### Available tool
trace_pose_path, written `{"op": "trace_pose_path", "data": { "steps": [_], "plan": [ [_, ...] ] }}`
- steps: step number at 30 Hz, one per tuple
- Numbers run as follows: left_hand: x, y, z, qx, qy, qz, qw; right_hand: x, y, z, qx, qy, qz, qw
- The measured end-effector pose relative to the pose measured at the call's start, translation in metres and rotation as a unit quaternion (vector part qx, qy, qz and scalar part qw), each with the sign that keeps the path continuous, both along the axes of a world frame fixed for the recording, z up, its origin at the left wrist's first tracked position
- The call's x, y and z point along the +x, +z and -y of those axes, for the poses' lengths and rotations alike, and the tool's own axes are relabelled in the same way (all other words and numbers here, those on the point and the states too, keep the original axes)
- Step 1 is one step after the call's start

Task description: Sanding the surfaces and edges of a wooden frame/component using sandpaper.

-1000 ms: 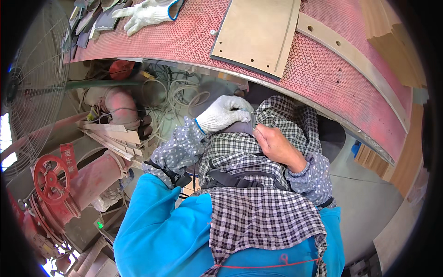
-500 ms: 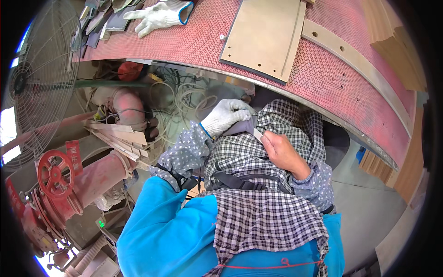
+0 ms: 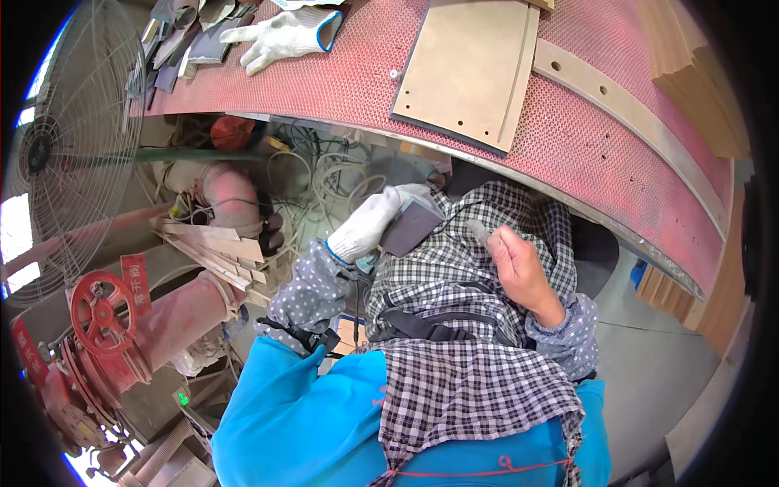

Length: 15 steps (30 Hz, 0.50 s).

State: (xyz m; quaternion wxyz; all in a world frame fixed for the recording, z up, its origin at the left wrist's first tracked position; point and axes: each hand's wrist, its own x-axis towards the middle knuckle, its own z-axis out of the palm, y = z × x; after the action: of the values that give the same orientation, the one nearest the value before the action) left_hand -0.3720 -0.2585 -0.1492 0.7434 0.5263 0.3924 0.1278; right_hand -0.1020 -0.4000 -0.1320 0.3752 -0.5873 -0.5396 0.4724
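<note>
My left hand [image 3: 369, 221], in a white knitted glove, is closed on a folded dark grey piece of sandpaper [image 3: 412, 227] above my lap. A lighter bluish edge shows along the fold. My bare right hand [image 3: 519, 265] pinches a short, narrow pale grey strip [image 3: 477, 231] between thumb and fingers. Its tip points up and left, apart from the sandpaper; its kind is not clear. Under both hands lies my black-and-white checked apron [image 3: 430, 280].
Ahead curves a red mesh-topped table [image 3: 349, 93] bearing a drilled wooden panel [image 3: 466, 73], a spare white glove [image 3: 284, 39] and sandpaper scraps [image 3: 191, 40]. At left stand a large fan [image 3: 69, 138], a red valve wheel [image 3: 104, 314] and wood offcuts [image 3: 215, 247]. Stacked boards [image 3: 698, 81] rise at right.
My hands have moved apart. The strip has come away from the sandpaper, rightward with my right hand. The sandpaper has turned, showing a flat dark face.
</note>
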Motion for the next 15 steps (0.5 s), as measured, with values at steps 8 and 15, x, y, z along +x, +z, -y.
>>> {"op": "trace_pose_path", "data": {
  "steps": [8, 15],
  "plan": [
    [-0.003, 0.049, -0.015, 0.114, -0.110, -0.073, 0.985, 0.006, 0.014, 0.002, -0.056, -0.034, -0.012, 0.998],
    [0.031, 0.087, 0.000, 0.157, -0.029, -0.102, 0.982, 0.010, 0.037, 0.006, 0.003, -0.055, 0.015, 0.998]
  ]
}}
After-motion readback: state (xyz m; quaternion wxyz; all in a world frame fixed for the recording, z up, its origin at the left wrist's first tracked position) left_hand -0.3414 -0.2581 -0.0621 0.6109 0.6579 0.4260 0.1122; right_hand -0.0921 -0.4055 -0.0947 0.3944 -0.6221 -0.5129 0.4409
